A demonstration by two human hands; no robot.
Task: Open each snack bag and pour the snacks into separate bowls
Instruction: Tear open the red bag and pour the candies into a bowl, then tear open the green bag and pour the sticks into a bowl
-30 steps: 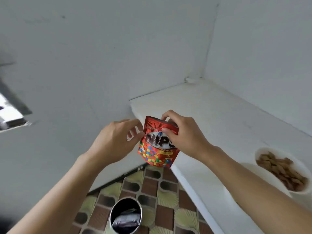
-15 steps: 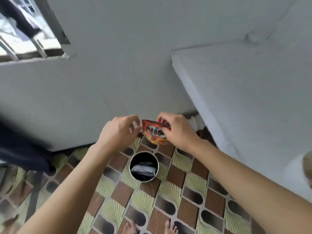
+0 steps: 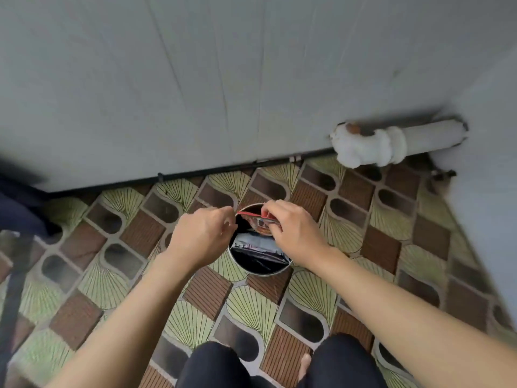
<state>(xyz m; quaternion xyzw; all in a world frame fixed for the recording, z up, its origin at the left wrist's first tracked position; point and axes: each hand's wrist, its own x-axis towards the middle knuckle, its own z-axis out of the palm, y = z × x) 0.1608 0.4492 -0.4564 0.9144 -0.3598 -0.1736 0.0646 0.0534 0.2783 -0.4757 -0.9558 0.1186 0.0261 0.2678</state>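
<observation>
While both hands hang over the floor, the right hand (image 3: 293, 233) pinches the top edge of the red foil snack bag (image 3: 261, 224) with curled fingers and thumb. The bag is seen edge-on from above, mostly hidden under the fingers. The left hand (image 3: 201, 236) has its fingers curled tight, tips closed on the end of a thin red strip (image 3: 247, 213) that runs across to the bag's top - cannot tell if the strip is fully torn off. Bag and strip sit in the air directly above a small round metal bin (image 3: 260, 271) with a black liner, a crumpled silver wrapper (image 3: 254, 243) inside it. The bin stands on brown-and-green patterned floor tiles (image 3: 251, 306), near a grey wall (image 3: 195, 79). A white pipe (image 3: 391, 141) lies along the wall base to the right - well apart from the bin. Dark trouser legs (image 3: 212, 365) and a bare toe (image 3: 304, 362) show at the bottom edge.
</observation>
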